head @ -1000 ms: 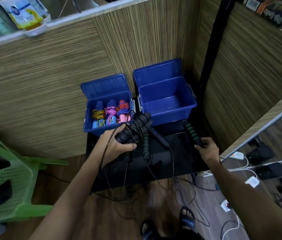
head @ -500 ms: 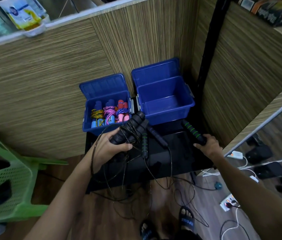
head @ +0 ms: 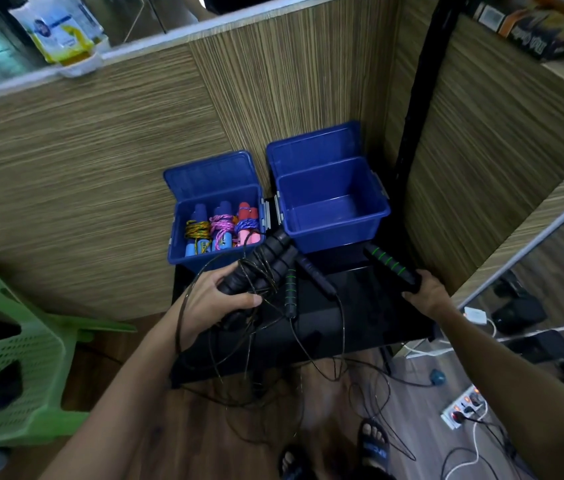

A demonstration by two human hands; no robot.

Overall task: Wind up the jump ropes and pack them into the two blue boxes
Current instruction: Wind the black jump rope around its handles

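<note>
Two open blue boxes stand against the wall on a black table (head: 370, 327). The left box (head: 183, 258) holds three wound coloured jump ropes (head: 221, 226); the right box (head: 336, 233) is empty. My left hand (head: 214, 299) grips a pair of black rope handles (head: 256, 265) with thin black cord wrapped around them. My right hand (head: 425, 292) holds a black handle with green rings (head: 387, 263). A second green-ringed handle (head: 290, 289) and a dark handle (head: 315, 275) lie on the table between my hands. Loose black cord (head: 273, 375) hangs off the table's front to the floor.
A green plastic chair (head: 7, 358) stands at the left. Wood-grain walls enclose the table on three sides. On the floor at the right lie a power strip (head: 464, 407) and cables. My sandalled feet (head: 370, 445) are below the table's front edge.
Both hands stay on their handles with little movement. My left hand has shifted slightly left and down with the black bundle, and more cord loops hang around its wrist.
</note>
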